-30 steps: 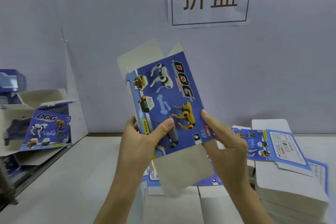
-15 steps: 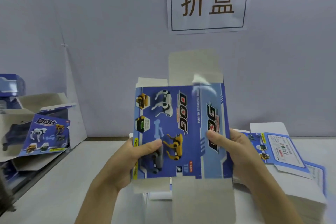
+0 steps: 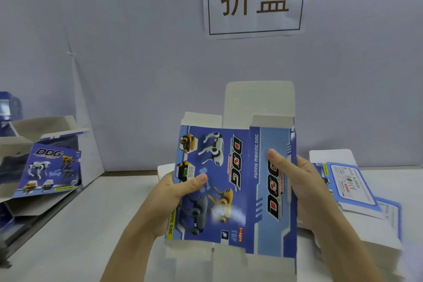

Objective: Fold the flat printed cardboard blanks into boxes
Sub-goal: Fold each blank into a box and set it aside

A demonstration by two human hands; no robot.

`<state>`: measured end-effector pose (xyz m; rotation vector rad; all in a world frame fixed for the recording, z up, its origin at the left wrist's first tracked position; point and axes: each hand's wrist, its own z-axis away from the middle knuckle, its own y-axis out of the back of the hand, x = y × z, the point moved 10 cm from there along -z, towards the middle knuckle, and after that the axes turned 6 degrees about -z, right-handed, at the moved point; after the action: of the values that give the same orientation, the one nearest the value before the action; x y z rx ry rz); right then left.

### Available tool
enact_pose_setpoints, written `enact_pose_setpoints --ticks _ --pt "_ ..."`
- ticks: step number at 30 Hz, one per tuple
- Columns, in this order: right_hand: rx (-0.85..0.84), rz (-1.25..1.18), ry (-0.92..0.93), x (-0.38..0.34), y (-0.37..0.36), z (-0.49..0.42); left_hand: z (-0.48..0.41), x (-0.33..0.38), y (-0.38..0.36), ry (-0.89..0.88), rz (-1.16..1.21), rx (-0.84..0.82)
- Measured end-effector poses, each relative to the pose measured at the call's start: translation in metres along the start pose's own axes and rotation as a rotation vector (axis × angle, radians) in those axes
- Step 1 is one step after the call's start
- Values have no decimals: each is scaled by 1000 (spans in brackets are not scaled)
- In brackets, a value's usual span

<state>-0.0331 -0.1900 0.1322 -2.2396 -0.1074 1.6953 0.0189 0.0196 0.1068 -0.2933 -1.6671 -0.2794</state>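
The person holds one blank (image 3: pixel 235 181) up in the air over the near edge of the table (image 3: pixel 91 224). The left hand (image 3: pixel 174 192) grips the blank's left edge, thumb on the front and fingers behind. The right hand (image 3: pixel 304 181) grips the right edge the same way, with its thumb on the narrow side part.

The step looks like popping the blank open into a tube. To do it well, the hands should push the two edges gently toward each other, so the card bends only at its fold lines. The line between the wide front and the narrow side should turn into a sharp corner. Thumbs should stay off the fold lines. A hard squeeze could dent the card. The flaps should hang free until the tube is square.

The blank is shiny and blue. The wide front shows a white, a yellow and a grey robot dog, and the word DOG in black and red. The narrow side says DOG again. Plain pale flaps stick out at the top and bottom, and one top flap is taller than the rest.

More blanks lie in a pile (image 3: pixel 357 192) by the table's right edge. A made box (image 3: pixel 50 174) sits past its left edge.
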Motion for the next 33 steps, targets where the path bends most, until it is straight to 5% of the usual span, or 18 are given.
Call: enact_pose_setpoints --ticks 11,14,16,20,23,27,29,33 --pt "53 175 83 4 -7 -4 -6 6 18 -136 124 140" --pt "418 672 170 -3 29 -4 -8 8 31 -190 415 225" --pt "502 741 181 -3 37 -1 -10 4 35 -188 634 255" --pt "-43 285 -103 50 -14 -15 -12 2 6 -149 886 156" --pt "-369 228 -61 71 -63 -5 -13 -5 -26 -89 997 100" --pt "-420 19 141 50 -74 0 -11 -13 -50 -46 1144 38" --pt "-438 124 207 46 -74 5 -10 -17 -58 -23 1134 30" --pt "-185 258 356 37 -54 2 -12 -40 -74 151 868 -24"
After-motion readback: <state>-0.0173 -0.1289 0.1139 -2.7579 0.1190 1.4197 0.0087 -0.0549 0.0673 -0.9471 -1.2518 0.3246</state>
